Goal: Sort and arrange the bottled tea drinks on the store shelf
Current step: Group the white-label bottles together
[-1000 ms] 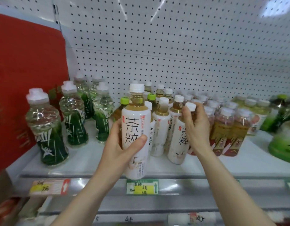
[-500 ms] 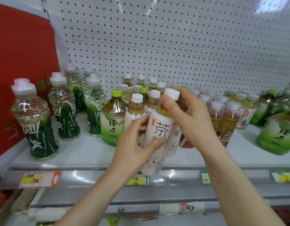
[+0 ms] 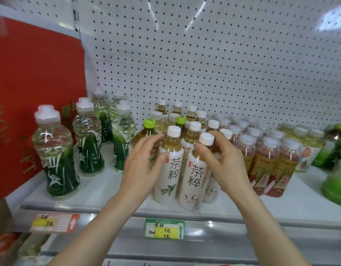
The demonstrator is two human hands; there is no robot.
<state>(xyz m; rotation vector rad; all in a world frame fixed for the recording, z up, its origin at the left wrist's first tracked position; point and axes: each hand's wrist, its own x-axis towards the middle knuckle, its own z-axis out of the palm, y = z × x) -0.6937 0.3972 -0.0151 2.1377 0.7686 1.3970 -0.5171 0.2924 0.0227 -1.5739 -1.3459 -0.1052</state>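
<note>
While the two white tea bottles stand close together near the front edge of the shelf [image 3: 100, 191], each hand has hold of one. The left hand [image 3: 142, 169] wraps its grip round the top part of the left white bottle [image 3: 168, 175]. Its thumb sits on the bottle's shoulder and its fingers reach round behind the neck. The right hand [image 3: 225, 169] has its grip on the right white bottle [image 3: 193, 181], with the thumb on the shoulder and the fingers curled just behind the white cap. The right white bottle stands a little nearer the front than the left one.

More white bottles stand in rows behind them. Two green-cap bottles [image 3: 149, 124] are just to the left of those rows. Further left stand clear bottles with green leaves [image 3: 56, 156] on them, next to a red board [image 3: 35, 77]. On the right are brown tea bottles with yellow labels [image 3: 261, 167], packed close together. A white wall full of little holes [image 3: 204, 54] is at the back. A green price tag [image 3: 164, 228] and a red price tag [image 3: 54, 222] hang on the shelf's front strip.
</note>
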